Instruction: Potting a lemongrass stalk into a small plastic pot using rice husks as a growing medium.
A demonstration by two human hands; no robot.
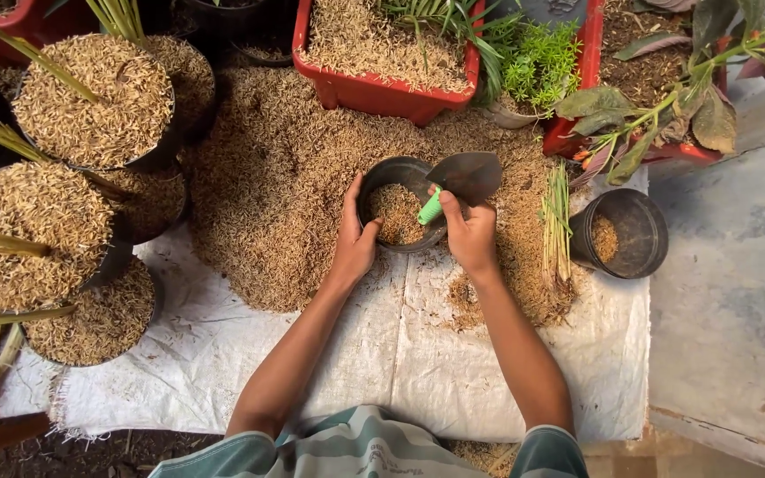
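Filling step in hand: left hand [353,243] grips the small black pot [397,205] at centre, right hand [471,235] clasps the green-handled trowel [458,181], blade at one o'clock, apparently emptied; next calls for another scoop from the husk heap [267,177].

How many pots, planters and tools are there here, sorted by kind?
Husk-heaped black pots, on the left: 5
Part-filled black pot, held by the left hand: 1
Nearly empty black pot, on the right: 1
Red planters, some cut off by the frame: 3
Trowel, in the right hand: 1
Total: 11
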